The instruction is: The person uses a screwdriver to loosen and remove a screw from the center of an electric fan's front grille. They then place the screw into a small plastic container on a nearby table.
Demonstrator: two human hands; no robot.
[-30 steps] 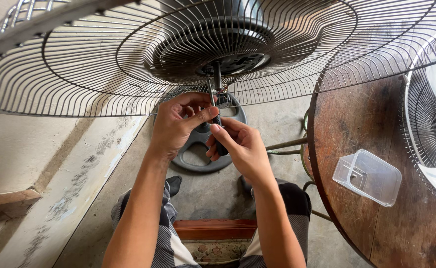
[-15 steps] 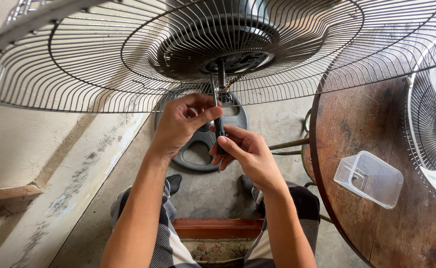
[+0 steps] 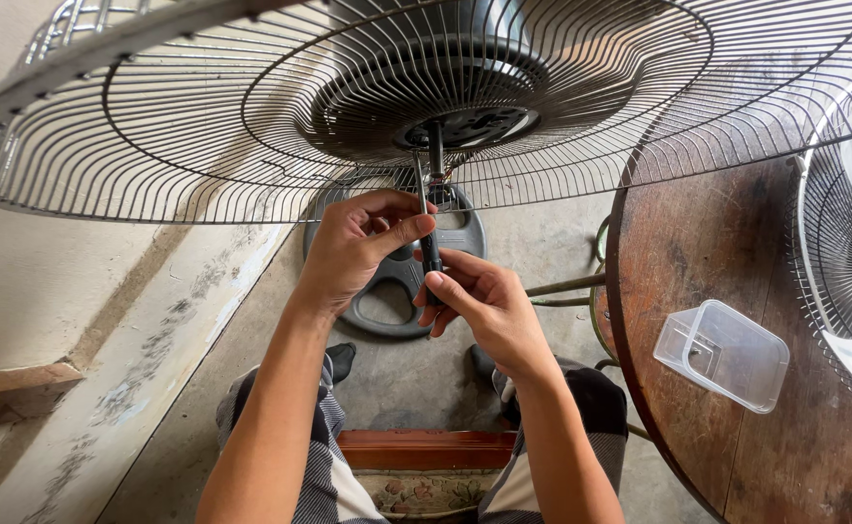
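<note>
I have both hands up at the centre of the frame. My left hand (image 3: 353, 254) is curled narrow, thumb pressed along the shaft of a dark screwdriver (image 3: 431, 254). My right hand (image 3: 479, 309) sits just below and to the right, fingers wrapped closed around the lower end of the same tool. Both grip it, so neither is open.

The screwdriver stands close to upright, its long axis running straight up the frame from my right hand, past my left thumb, to the motor hub (image 3: 465, 121) above. The left hand is the nearer one to the hub; the right holds the bottom end. Whether the tip is seated I cannot tell.

Outward now: the wire fan guard (image 3: 154, 146) spreads across the whole top of the frame. Behind my hands on the concrete floor (image 3: 115, 388) lies the round dark fan base (image 3: 392, 301). At right, a round wooden table (image 3: 707, 252) carries a clear plastic container (image 3: 722, 354), with a second fan (image 3: 848, 262) at the right edge.
</note>
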